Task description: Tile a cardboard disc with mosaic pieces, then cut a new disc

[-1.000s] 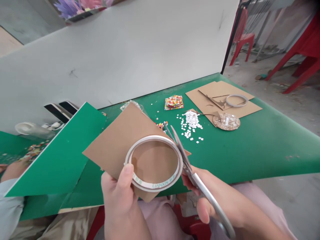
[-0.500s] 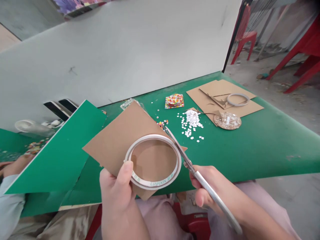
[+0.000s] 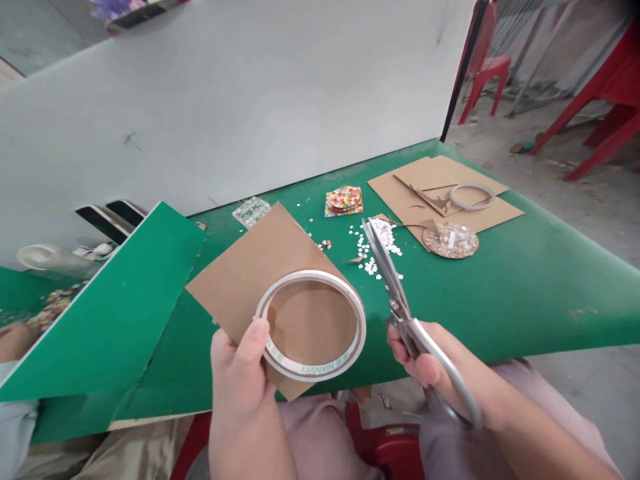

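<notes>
My left hand (image 3: 245, 363) pinches a brown cardboard sheet (image 3: 270, 247) together with a white tape ring (image 3: 361, 320) lying flat on it, thumb on the ring's left rim. The ring's inner band carries green "LIANXIN" lettering. Along the ring's right side the cardboard follows a curved cut edge. My right hand (image 3: 425, 353) grips metal scissors (image 3: 395, 287), whose blades point up and away, apart from the cardboard. A small brown scrap (image 3: 356, 259) is in the air or on the table beyond the ring; I cannot tell which.
On the green table (image 3: 540, 287) are white mosaic pieces (image 3: 383, 240), a colourful mosaic piece (image 3: 344, 200), a round mosaic disc (image 3: 451, 241), and more cardboard (image 3: 480, 173) bearing another ring (image 3: 473, 197). A green board (image 3: 115, 300) leans at left, near another person's hand (image 3: 15, 341).
The scissors have come away from the cardboard's edge, moving right and tilting more upright. A cut scrap has separated from the sheet. The left hand keeps its hold on sheet and ring.
</notes>
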The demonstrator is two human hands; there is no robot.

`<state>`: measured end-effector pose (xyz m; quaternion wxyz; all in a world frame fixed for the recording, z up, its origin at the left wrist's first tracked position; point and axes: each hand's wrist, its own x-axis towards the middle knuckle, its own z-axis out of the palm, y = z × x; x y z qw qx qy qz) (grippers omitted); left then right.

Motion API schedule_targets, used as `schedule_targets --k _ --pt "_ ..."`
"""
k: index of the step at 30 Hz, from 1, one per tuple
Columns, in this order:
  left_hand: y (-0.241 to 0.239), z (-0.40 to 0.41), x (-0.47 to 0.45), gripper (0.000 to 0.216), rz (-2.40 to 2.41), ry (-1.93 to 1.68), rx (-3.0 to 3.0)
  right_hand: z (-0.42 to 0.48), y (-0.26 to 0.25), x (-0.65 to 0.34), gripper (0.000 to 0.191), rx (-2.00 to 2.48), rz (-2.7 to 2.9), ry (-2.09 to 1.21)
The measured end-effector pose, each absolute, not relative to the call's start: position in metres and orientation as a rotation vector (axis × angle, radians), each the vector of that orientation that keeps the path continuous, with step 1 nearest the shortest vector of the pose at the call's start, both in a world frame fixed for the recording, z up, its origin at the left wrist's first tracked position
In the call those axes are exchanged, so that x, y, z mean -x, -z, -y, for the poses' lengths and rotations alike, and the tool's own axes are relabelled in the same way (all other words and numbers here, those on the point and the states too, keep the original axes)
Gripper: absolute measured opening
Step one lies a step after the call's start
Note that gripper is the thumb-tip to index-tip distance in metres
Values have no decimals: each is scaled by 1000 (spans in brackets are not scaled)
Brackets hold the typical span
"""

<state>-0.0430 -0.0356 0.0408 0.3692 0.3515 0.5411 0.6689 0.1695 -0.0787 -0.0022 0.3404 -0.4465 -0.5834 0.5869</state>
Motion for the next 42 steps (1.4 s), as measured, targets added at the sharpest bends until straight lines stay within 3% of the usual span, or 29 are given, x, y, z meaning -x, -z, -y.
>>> schedule_targets --k 15,22,42 --pt "-42 38 36 23 -1442 -1686 -980 91 -4 -170 77 1096 1664 -1552" --pt "-43 41 36 33 -1462 -1816 -976 92 -8 -176 75 1068 1768 -1573" --pt "-70 47 5 12 -1574 -1769 -867 95 -2 -166 66 1346 1718 -1401"
